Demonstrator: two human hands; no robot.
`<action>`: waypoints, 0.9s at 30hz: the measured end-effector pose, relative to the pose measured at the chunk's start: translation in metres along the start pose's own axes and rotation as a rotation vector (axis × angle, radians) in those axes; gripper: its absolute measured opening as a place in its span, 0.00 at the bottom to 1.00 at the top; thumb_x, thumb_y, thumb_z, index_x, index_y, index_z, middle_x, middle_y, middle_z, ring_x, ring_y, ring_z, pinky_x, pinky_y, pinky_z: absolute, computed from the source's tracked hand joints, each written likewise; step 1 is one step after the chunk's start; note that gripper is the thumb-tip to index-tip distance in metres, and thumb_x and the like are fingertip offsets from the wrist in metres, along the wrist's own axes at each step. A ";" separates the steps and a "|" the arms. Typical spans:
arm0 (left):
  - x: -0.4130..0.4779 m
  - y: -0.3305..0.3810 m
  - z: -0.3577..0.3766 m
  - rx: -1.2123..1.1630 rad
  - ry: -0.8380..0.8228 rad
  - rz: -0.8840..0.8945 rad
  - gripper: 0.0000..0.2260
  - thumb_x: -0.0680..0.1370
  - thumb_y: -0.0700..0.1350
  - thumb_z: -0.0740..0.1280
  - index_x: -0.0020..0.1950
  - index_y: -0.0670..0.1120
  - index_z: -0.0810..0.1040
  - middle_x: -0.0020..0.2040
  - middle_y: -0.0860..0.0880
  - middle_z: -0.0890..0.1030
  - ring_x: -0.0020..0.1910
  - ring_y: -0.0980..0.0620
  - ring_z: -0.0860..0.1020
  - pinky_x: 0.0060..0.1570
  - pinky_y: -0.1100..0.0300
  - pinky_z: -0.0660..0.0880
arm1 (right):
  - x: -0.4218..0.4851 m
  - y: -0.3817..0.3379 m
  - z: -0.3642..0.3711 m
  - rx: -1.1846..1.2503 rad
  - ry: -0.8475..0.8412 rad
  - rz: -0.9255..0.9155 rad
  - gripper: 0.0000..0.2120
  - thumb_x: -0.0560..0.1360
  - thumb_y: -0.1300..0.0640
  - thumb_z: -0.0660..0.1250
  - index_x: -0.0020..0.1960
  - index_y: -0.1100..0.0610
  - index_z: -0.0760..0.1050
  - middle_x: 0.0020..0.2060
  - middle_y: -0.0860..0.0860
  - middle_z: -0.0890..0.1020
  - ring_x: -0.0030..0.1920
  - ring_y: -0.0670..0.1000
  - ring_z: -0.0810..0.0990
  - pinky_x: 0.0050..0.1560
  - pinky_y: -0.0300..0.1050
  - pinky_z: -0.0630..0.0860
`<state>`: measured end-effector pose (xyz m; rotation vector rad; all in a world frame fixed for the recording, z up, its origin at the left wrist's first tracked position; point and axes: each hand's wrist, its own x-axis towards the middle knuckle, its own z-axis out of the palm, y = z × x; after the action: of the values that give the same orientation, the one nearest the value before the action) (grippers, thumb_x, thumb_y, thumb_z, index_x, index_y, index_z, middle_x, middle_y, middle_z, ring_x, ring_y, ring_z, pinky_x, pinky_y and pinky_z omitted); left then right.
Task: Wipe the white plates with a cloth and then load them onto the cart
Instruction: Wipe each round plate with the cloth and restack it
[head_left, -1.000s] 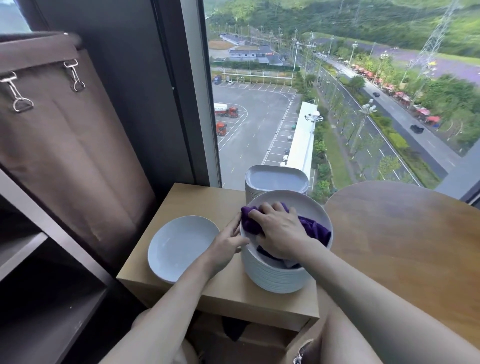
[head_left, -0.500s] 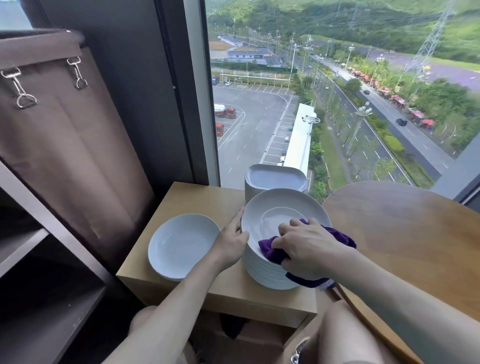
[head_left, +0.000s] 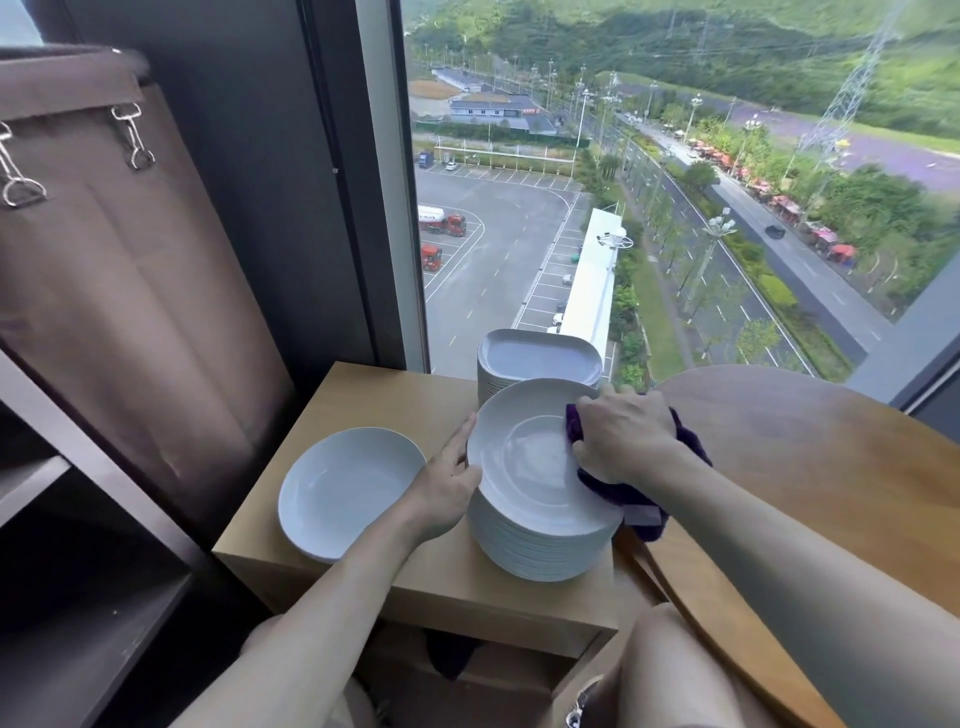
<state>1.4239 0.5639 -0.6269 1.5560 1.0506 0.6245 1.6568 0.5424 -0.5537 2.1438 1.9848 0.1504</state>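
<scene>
The right grip (head_left: 623, 436) is curled round a bunched purple cloth (head_left: 621, 496), pressing it on the right side of the top white plate (head_left: 519, 467). That plate sits on a tall plate stack (head_left: 540, 553) on the wooden surface (head_left: 384, 400). The left grip (head_left: 447, 483), fingers straight, touches the plate's left rim. A single white plate (head_left: 348, 488) lies just left of the stack.

The tally
One stack of round white plates (head_left: 540, 545) and one stack of squarish plates (head_left: 537, 358), each too dense to count; one lone round plate (head_left: 348, 488); one purple cloth (head_left: 641, 501); two hands, left hand (head_left: 447, 491) and right hand (head_left: 623, 436); two metal clips (head_left: 134, 137)
</scene>
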 end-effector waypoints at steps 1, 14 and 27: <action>0.001 0.000 -0.001 -0.005 -0.011 -0.001 0.31 0.78 0.48 0.60 0.76 0.73 0.57 0.74 0.60 0.73 0.62 0.61 0.77 0.68 0.59 0.71 | 0.006 -0.007 0.004 0.007 0.044 0.004 0.14 0.78 0.45 0.59 0.58 0.51 0.74 0.55 0.54 0.76 0.56 0.58 0.76 0.50 0.54 0.67; -0.001 -0.014 0.001 -0.109 -0.013 -0.009 0.25 0.88 0.43 0.55 0.82 0.62 0.52 0.81 0.59 0.64 0.75 0.65 0.66 0.78 0.56 0.61 | -0.010 -0.084 0.022 0.383 0.164 -0.276 0.12 0.79 0.42 0.54 0.47 0.50 0.65 0.44 0.48 0.74 0.50 0.55 0.76 0.47 0.51 0.66; -0.008 -0.003 0.002 -0.077 0.003 0.021 0.28 0.77 0.51 0.62 0.65 0.84 0.62 0.75 0.69 0.69 0.72 0.69 0.69 0.76 0.55 0.66 | -0.030 -0.008 0.029 0.153 0.128 -0.082 0.13 0.74 0.39 0.53 0.45 0.47 0.69 0.40 0.46 0.72 0.46 0.53 0.73 0.47 0.53 0.62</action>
<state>1.4211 0.5557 -0.6295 1.5012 1.0027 0.6745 1.6525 0.5102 -0.5821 2.1901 2.2189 0.1294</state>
